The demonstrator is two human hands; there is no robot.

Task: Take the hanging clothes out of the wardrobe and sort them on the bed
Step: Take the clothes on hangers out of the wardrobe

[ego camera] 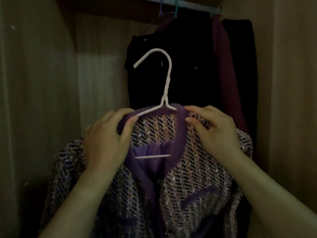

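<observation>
A tweed jacket (188, 177), woven in pink, black and white with a purple collar and purple pocket trim, hangs on a white hanger (167, 83) in the open front of the wardrobe (42, 83). The hanger's hook points up and to the left and rests on nothing; it stands well below the rail (193, 6) and shows against the dark clothes behind it. The hanger's lower bar is visible through the open neck, against the jacket's purple lining.

The left hand (106, 140) grips the jacket's collar on its side of the neck, fingers curled over the top edge and the thumb pressed on the front, right where the hanger's arm slips under the cloth. The right hand (214, 127) pinches the other side of the collar, the thumb on the front and the fingers wrapped over the shoulder. Both hands are clamped on the jacket, and both forearms reach up from the bottom of the view.

Behind the jacket, a black garment (188, 57) hangs from the rail near its middle, with a maroon garment (224, 74) just beside it towards the rail's right end and another dark piece (240, 66) beyond that. A purple hook (161, 9) and a green hook (176, 9) sit on the rail above the black garment. The wardrobe is dim, and its lower part is hidden by the jacket.
</observation>
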